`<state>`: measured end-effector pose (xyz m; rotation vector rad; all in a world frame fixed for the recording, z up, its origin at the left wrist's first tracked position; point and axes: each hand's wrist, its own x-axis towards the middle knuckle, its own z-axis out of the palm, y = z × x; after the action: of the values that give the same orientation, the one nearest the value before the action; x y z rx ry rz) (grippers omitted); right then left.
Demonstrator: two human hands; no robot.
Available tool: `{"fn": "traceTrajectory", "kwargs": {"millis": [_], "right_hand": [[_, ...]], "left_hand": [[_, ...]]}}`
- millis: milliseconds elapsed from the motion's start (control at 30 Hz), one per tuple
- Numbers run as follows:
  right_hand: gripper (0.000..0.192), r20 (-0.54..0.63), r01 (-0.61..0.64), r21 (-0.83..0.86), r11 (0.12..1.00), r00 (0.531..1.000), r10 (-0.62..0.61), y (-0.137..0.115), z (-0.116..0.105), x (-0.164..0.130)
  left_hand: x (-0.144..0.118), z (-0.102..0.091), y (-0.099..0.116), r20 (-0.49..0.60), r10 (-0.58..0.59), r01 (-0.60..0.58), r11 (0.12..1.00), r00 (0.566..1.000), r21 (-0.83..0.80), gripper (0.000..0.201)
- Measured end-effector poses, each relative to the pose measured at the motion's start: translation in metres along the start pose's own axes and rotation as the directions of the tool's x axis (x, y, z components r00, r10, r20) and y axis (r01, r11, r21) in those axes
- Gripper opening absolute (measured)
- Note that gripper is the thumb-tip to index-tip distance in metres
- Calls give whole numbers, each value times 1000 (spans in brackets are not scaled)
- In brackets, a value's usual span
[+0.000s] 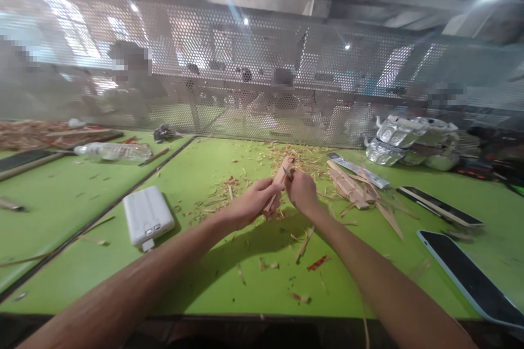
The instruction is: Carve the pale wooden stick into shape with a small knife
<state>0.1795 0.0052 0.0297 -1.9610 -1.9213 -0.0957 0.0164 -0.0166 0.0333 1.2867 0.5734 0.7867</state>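
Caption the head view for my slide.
Left hand grips a wooden stick, right hand at its tip, shavings on green table.

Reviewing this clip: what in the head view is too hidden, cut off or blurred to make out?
- Tool in the right hand: mostly hidden by fingers; only a dark tip shows against the wooden stick.
- Stick's lower end: covered by the left hand.
- Phone: cut off by the right edge.
- People behind the perforated screen: blurred.

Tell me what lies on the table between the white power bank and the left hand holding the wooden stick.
In the head view, only scattered wood shavings on the green table lie between the power bank and the left hand, which grips the wooden stick.
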Motion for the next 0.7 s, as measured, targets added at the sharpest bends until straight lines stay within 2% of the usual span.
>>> {"fn": "traceTrajectory", "kwargs": {"millis": [100, 200, 367, 467, 533, 600, 700], "right_hand": [[29, -44, -8, 10, 1000, 999, 8, -10, -2, -5], [28, -3, -5, -18, 1000, 1000, 5, -16, -5, -7], [27, 2, -4, -113, 994, 1000, 4, -10, -9, -1], [27, -36, -27, -161, 987, 999, 21, -4, -9, 1], [26, -65, -20, -176, 984, 998, 9, -2, -6, 1], [25, -100, 10, -172, 985, 995, -28, -3, -3, 0], [25, -108, 70, -155, 985, 990, -87, -7, 1, -1]], "left_hand": [[0, -2, 0, 0, -33, 33, 999, 999, -17, 19], [2, -8, -1, 11, -93, 93, 992, 996, -83, 23], [8, -16, -8, -12, -156, 154, 983, 988, -103, 42], [8, -16, -10, -70, -187, 179, 978, 980, -109, 34], [7, -14, -8, -61, -206, 198, 973, 977, -116, 25], [6, -11, -4, -58, -200, 192, 974, 978, -120, 23], [5, -7, -1, -144, -160, 150, 986, 977, -78, 21]]}}
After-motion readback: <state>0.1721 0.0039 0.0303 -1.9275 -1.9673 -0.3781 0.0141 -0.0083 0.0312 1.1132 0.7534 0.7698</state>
